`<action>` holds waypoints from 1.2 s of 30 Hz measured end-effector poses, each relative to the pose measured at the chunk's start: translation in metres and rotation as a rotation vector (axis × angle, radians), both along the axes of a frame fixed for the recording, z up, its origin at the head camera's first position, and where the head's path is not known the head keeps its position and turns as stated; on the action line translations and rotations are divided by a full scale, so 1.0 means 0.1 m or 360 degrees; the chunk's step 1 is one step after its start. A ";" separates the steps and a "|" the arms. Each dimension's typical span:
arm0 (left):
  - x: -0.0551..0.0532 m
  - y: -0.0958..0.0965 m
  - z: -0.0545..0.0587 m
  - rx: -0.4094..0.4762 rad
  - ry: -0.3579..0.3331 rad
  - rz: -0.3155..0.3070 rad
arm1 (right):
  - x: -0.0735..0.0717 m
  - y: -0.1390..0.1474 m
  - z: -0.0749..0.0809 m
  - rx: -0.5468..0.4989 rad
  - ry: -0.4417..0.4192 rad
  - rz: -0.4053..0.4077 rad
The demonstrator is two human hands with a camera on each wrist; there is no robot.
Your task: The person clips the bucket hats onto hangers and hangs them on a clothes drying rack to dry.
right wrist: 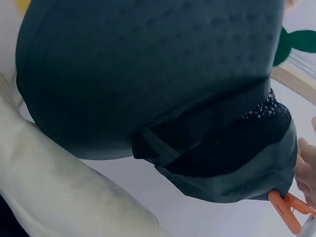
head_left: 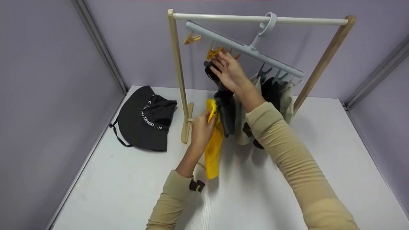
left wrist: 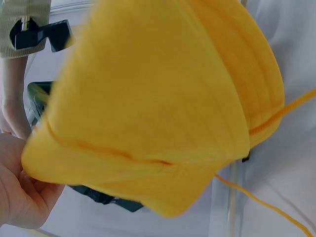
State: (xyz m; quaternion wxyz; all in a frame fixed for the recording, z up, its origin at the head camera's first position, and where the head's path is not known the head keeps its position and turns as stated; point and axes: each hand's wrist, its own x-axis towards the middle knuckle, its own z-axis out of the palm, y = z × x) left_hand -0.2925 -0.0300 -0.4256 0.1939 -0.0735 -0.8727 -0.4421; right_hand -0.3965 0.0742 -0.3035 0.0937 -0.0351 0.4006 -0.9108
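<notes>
My left hand (head_left: pixel 203 127) grips a yellow hat (head_left: pixel 213 153) at its upper edge, and the hat hangs down beside the rack. In the left wrist view the hat fills most of the picture, with thin orange cords trailing right. My right hand (head_left: pixel 228 72) is raised at the hanger, fingers spread and fingertips right at a yellow clip (head_left: pixel 213 53). Just below and behind it hangs a dark cap (head_left: pixel 227 118). In the right wrist view an orange clip (right wrist: pixel 286 210) bites the edge of this cap, close to my right fingers.
A pale blue hanger (head_left: pixel 230 44) tilts down to the right on the rack's white bar (head_left: pixel 217 17). Another yellow clip (head_left: pixel 191 39) dangles at its left end. Several hats (head_left: pixel 271 95) hang right of my hand. A black wide-brimmed hat (head_left: pixel 134 124) lies on the white table (head_left: pixel 108 188).
</notes>
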 end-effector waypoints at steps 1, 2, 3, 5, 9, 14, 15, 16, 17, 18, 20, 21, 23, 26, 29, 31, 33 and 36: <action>0.00 0.02 -0.01 -0.0003 0.0021 -0.0018 | -0.01 0.00 -0.01 -0.0013 -0.0002 -0.0022; 0.00 0.04 -0.01 -0.0005 0.0034 -0.0035 | -0.01 -0.01 -0.02 -0.0031 -0.0003 -0.0034; 0.00 0.05 -0.02 -0.0006 0.0045 -0.0050 | -0.01 -0.01 -0.02 -0.0054 -0.0005 -0.0042; 0.01 0.08 -0.03 -0.0004 0.0054 -0.0076 | 0.00 -0.02 -0.05 -0.0139 -0.0005 -0.0042; 0.02 0.10 -0.05 -0.0003 0.0049 -0.0091 | 0.02 -0.03 -0.11 -0.0308 0.0087 0.0052; 0.02 0.07 -0.04 0.0008 0.0031 -0.0067 | 0.04 0.03 -0.22 -0.0315 0.0326 0.0168; 0.02 0.05 -0.03 0.0020 0.0025 -0.0062 | 0.04 0.05 -0.24 -0.0295 0.0355 0.0179; 0.01 0.04 -0.02 0.0032 0.0019 -0.0057 | 0.04 0.07 -0.26 -0.0273 0.0369 0.0184; 0.01 0.02 -0.01 0.0045 0.0012 -0.0051 | 0.05 0.08 -0.28 -0.0248 0.0383 0.0186; 0.00 0.01 0.01 0.0063 0.0003 -0.0046 | 0.05 0.10 -0.30 -0.0213 0.0390 0.0188; -0.01 -0.02 0.04 0.0094 -0.0016 -0.0034 | 0.06 0.13 -0.33 -0.0129 0.0397 0.0192; -0.02 -0.03 0.06 0.0105 -0.0026 -0.0027 | 0.06 0.15 -0.35 -0.0083 0.0404 0.0189; -0.04 -0.05 0.10 0.0121 -0.0036 -0.0013 | 0.06 0.17 -0.36 0.0000 0.0408 0.0188; -0.08 -0.09 0.17 0.0178 -0.0048 0.0001 | 0.06 0.21 -0.37 0.0124 0.0398 0.0198; -0.13 -0.12 0.25 0.0228 -0.0042 0.0008 | 0.06 0.23 -0.35 0.0253 0.0397 0.0241; -0.16 -0.14 0.29 0.0235 -0.0045 0.0009 | 0.06 0.24 -0.33 0.0371 0.0427 0.0269; -0.20 -0.15 0.31 0.0207 -0.0052 0.0007 | 0.06 0.24 -0.31 0.0487 0.0459 0.0270; -0.24 -0.16 0.33 0.0163 -0.0089 0.0001 | 0.07 0.22 -0.29 0.0628 0.0481 0.0241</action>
